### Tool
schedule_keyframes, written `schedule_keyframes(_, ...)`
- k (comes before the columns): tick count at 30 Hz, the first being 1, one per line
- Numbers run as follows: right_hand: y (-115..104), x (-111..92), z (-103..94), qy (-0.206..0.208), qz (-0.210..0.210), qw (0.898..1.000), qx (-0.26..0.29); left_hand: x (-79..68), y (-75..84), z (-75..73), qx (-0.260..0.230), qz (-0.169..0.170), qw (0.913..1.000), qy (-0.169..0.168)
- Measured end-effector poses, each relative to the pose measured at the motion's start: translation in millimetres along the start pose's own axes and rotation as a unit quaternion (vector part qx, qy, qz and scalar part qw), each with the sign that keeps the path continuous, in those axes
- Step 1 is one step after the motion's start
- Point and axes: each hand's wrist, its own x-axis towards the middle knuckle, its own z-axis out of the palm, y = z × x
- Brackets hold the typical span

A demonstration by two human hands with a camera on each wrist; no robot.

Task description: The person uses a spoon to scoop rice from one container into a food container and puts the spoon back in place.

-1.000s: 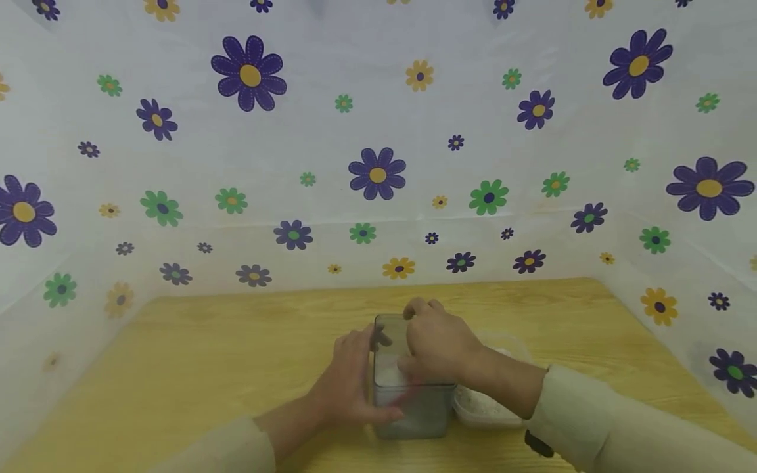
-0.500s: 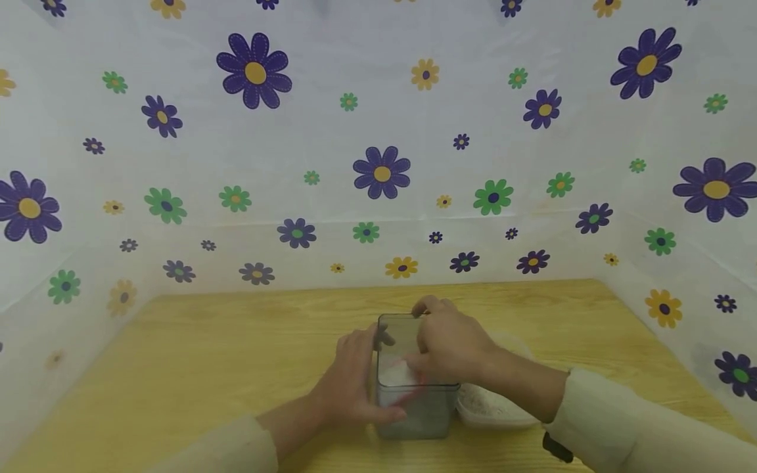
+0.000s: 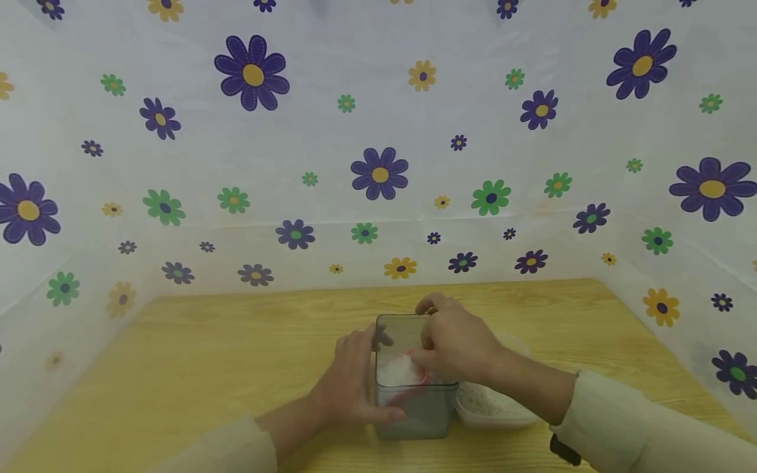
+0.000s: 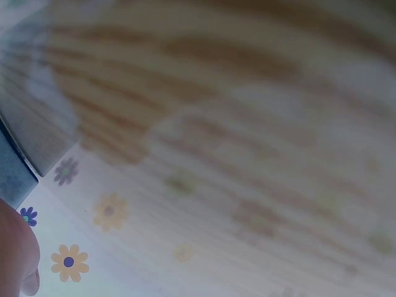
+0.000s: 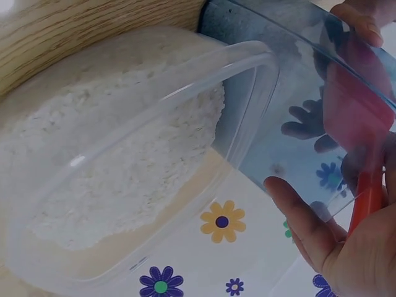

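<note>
A tall clear grey bin stands upright on the table. My left hand holds it at the left front corner, thumb across the front wall and fingers along the left side. My right hand is over the bin's right rim, gripping the handle of a red scoop. The scoop's bowl is inside the bin, seen through the wall in the right wrist view. A heap of white rice shows at the scoop. In the left wrist view, only a bin corner and part of a finger appear.
Right beside the bin, partly under my right forearm, sits a clear plastic tub with loose rice in it. The wooden table ends at a flower-printed white sheet behind and at both sides.
My right hand has shifted slightly right along the bin's rim. More of the white heap and the red scoop shows inside the bin. My left hand keeps its place.
</note>
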Motion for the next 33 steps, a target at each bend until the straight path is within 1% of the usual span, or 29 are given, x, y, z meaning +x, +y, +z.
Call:
schedule_keyframes(4,7,-2,-0.5,0.016,0.004,0.999,0.037,0.4,0.4,-1.3,0.005,0.008,0.9999,0.003)
schedule_keyframes(7,12,-2,-0.4,0.037,-0.010,0.998,0.051,1.0,0.1,-1.9,0.016,0.019,0.9997,0.007)
schedule_keyframes(10,14,-2,-0.5,0.055,-0.023,0.997,0.051,0.8,-1.1,-0.6,0.012,0.018,0.9997,0.008)
schedule_keyframes(14,15,-3,-0.8,0.051,-0.017,0.997,0.060,0.2,-2.1,1.1,0.012,0.017,0.9997,0.012)
schedule_keyframes(16,17,-3,-0.6,0.047,-0.010,0.996,0.073,-0.1,-1.7,0.9,0.015,0.014,0.9997,0.010)
schedule_keyframes(20,21,-2,0.2,0.048,0.000,0.994,0.099,-1.3,-0.2,-0.5,0.013,-0.002,0.9999,-0.003)
schedule_keyframes(25,24,-1,0.5,0.055,-0.019,0.993,0.103,-2.3,0.4,-1.4,0.012,-0.019,0.9995,-0.022)
schedule_keyframes(30,27,0,-0.4,0.055,-0.035,0.991,0.114,-2.7,1.0,-1.8,0.014,-0.025,0.9992,-0.026)
schedule_keyframes(33,28,0,-0.7,0.057,-0.042,0.991,0.111,-3.0,1.2,-2.1,0.010,-0.032,0.9991,-0.027)
